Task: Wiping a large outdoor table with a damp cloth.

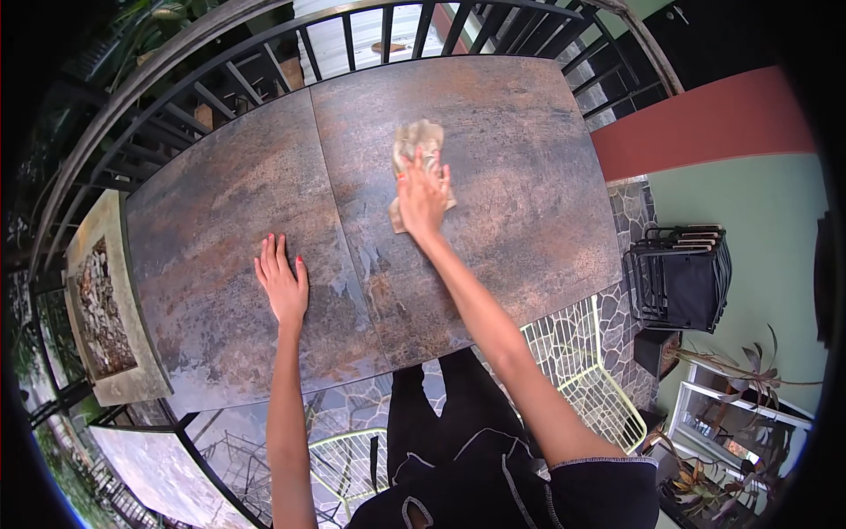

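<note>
A large table with a mottled brown and grey top (529,132) stretches out in front of me, a seam running across it. My right hand (423,198) presses flat on a crumpled beige cloth (420,135) on the part beyond the seam to the right. The cloth spreads out past the fingertips and below the palm; whether the fingers grip it is hidden. My left hand (283,281) rests palm down on the tabletop left of the seam, holding nothing, thumb apart from the fingers. Wet-looking, shiny patches show on the surface between the hands and along the near edge.
A black metal railing (386,33) borders the far side. Pale green wire chairs (598,370) stand at the near edge. Folded black chairs (687,278) lean by the green wall at right, near potted plants (760,377). A stone-filled planter (102,311) adjoins the left end.
</note>
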The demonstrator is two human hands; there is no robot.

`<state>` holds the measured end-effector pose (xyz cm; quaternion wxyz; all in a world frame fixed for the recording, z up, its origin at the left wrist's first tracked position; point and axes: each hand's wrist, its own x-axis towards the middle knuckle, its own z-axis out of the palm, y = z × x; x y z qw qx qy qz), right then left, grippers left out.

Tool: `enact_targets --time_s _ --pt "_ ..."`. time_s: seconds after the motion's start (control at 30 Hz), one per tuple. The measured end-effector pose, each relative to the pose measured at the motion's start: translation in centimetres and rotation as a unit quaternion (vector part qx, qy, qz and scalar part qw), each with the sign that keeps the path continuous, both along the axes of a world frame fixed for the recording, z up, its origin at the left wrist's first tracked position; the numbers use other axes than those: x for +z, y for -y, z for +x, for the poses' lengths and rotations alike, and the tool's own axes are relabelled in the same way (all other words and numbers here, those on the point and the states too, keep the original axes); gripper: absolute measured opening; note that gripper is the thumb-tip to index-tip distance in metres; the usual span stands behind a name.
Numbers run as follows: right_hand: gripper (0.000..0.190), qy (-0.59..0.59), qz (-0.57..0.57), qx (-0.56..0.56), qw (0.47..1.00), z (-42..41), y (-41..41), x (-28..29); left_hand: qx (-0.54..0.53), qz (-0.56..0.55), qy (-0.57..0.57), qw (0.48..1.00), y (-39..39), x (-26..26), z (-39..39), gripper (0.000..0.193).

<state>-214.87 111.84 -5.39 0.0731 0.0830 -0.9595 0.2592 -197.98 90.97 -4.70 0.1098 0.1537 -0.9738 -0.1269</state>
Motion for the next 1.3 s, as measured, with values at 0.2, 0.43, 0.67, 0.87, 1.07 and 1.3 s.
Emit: enact_targets --time_s 0.2,0.43,0.67,0.87,1.07,1.3 --pt "0.037 -0.043 -0.051 0.187 0.980 9.7 10.5 0.9 -0.004 0.016 -0.016 1.000 0.5 -0.4 0.6 0.046" --pt "0.040 -0.055 0.004 0.303 0.951 7.3 5.3 2.0 -0.013 0.043 -0.026 0.999 0.4 -0.2 0.3 0.044" --pt "0.043 -0.059 0.218 0.163 0.960 -1.6 -15.0 2.1 -0.013 0.027 -0.019 0.999 0.6 0.0 0.5 0.043" --pt "0.042 -0.067 0.243 -0.013 0.968 -5.2 -34.7 2.0 -0.048 0.070 -0.027 0.996 0.8 0.8 0.1 0.044" --pt "0.049 0.115 0.103 -0.134 0.979 -4.4 -41.4 1.6 -0.067 0.017 0.037 0.997 -1.3 2.5 3.6 0.044" --pt "0.050 0.059 0.150 -0.203 0.966 -4.3 -38.8 0.5 -0.017 -0.010 0.092 0.996 -6.5 2.0 9.4 0.049"
